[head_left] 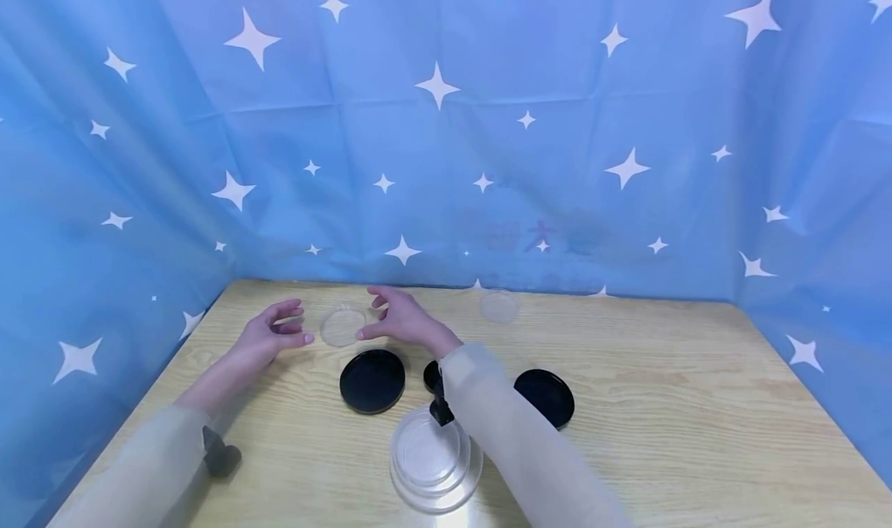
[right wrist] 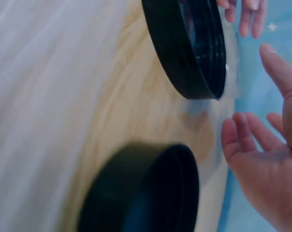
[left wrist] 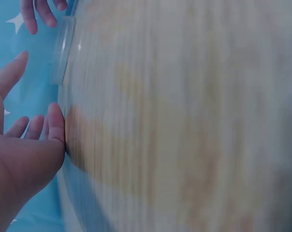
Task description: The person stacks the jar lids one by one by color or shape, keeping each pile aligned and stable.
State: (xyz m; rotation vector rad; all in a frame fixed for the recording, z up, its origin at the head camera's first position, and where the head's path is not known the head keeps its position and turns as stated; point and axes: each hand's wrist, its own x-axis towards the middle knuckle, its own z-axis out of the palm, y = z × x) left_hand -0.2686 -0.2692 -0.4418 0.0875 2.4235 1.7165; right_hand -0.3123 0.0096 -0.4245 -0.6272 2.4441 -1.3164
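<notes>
Left hand (head_left: 273, 334) and right hand (head_left: 406, 319), both released, flank one clear round dish (head_left: 341, 326), eleven o'clock from one clear disc stack (head_left: 427, 452). Head view shows three black round dishes (head_left: 372, 381); right-wrist view, two, tall-walled.

From head height, we look forward and down over a wood-grain tabletop (head_left: 697, 373) to a blue star-print curtain (head_left: 502, 156) at the far side, our widest and most distant view. From the left wrist, we sit low and close, turned sideways, facing far past the left hand (left wrist: 27, 159). From the right wrist, also low and sideways, we look far past the right hand (right wrist: 267, 169), with one black dish (right wrist: 172, 48) near and another black dish (right wrist: 117, 188) nearer still. All three views share both hands, tabletop and curtain.
</notes>
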